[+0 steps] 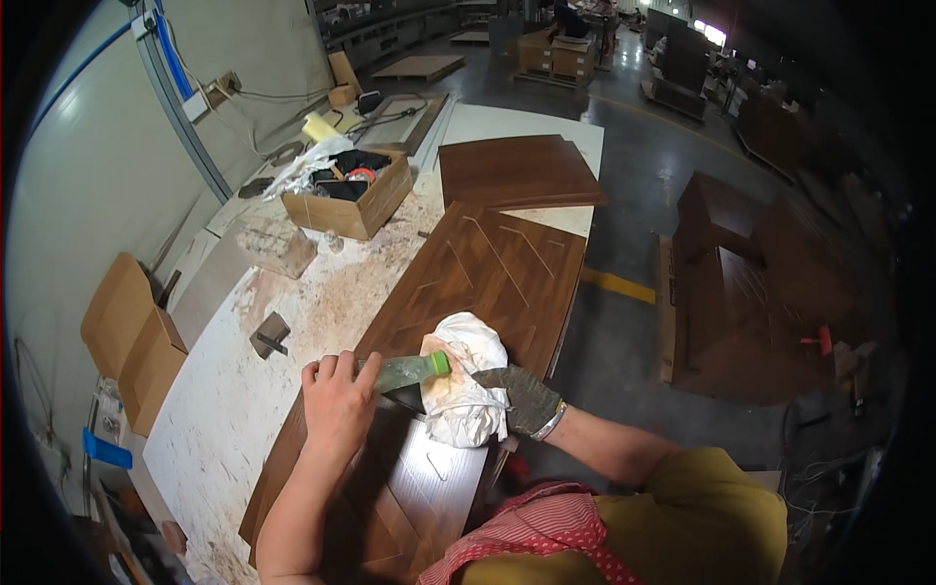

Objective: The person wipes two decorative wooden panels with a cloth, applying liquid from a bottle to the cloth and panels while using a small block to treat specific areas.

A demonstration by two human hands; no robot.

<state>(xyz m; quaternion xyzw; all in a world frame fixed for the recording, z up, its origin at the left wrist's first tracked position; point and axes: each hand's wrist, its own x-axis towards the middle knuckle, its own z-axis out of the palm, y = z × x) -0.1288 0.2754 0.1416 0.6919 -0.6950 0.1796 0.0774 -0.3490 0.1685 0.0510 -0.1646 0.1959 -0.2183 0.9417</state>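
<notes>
My bare left hand (339,398) is wrapped round a clear plastic bottle (402,372) with a green cap, tilted sideways. Its capped end meets a crumpled white cloth (466,414) that has yellowish-brown stains. On my right hand (526,400) is a dark knit glove, and its fingers grip the right side of the cloth. Both hands are over a long brown wooden panel (487,283) with grooved slanting lines. Part of the panel near me is hidden beneath the cloth and my arms.
Further along the dusty white worktable (219,390) lie more brown panels (512,174). On its left are a cardboard box of supplies (366,210), a dusty block (278,247) and a small metal tool (270,336). Stacked brown furniture parts (726,322) stand on the floor to the right.
</notes>
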